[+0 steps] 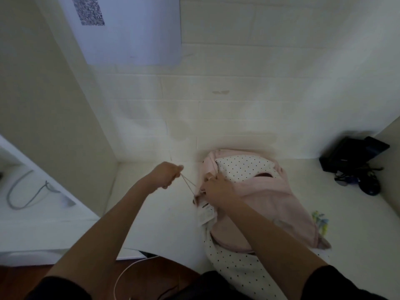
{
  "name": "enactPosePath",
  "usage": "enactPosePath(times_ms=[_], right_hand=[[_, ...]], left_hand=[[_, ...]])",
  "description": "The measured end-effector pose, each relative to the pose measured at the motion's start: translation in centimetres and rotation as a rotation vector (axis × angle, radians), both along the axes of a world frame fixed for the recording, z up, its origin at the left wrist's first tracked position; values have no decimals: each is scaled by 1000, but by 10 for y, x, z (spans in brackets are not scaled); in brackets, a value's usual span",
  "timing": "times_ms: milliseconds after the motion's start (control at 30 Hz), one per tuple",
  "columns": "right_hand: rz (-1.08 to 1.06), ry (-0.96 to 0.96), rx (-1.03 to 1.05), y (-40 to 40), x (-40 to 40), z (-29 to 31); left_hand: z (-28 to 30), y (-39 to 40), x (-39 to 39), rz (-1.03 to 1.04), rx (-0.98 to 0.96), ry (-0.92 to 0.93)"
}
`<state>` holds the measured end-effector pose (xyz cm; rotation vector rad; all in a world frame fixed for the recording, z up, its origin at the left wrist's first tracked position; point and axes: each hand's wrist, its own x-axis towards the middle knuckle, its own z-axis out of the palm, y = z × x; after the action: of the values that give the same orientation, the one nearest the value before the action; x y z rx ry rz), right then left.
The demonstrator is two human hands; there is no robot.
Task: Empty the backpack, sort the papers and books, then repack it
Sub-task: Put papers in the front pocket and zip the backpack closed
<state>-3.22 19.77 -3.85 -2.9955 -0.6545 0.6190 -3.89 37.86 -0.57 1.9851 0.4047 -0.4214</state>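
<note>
- The pale pink fabric backpack [266, 204] with a white black-dotted lining lies on the white table [160, 224], against the white brick-pattern wall [238, 87].
- The left hand [166, 175] has its fingers curled tight around a thin cord [187, 183]; the cord runs taut to the backpack's left edge.
- The right hand [215, 188] rests on the backpack at the cord's other end, fingers bent and pinching the fabric there.
- A black device [350, 155] with tangled cables sits at the table's far right corner, well apart from the backpack.
- A white sheet [129, 29] with a printed code hangs on the wall.
</note>
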Motion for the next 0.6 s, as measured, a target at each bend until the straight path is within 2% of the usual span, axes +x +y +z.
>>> enactPosePath(times_ms=[33, 100, 267, 333, 400, 467, 500, 600], right_hand=[[13, 2, -18, 4, 0, 1], [-16, 32, 6, 14, 0, 3], [-75, -91, 94, 9, -5, -7], [-66, -132, 108, -1, -6, -13], [-88, -140, 132, -7, -3, -15], [-135, -140, 153, -7, 3, -11], [-148, -144, 149, -5, 4, -8], [-99, -92, 89, 0, 6, -3]], left_hand=[[-1, -4, -4, -119, 70, 31], [-7, -16, -9, -253, 78, 87], [-13, -34, -2, -228, 94, 98], [-11, -30, 2, -74, 33, 80], [-1, -16, 11, 193, -158, 47], [11, -2, 17, 271, -283, 24], [14, 0, 18, 203, -257, 37], [12, -20, 8, -149, 41, 145]])
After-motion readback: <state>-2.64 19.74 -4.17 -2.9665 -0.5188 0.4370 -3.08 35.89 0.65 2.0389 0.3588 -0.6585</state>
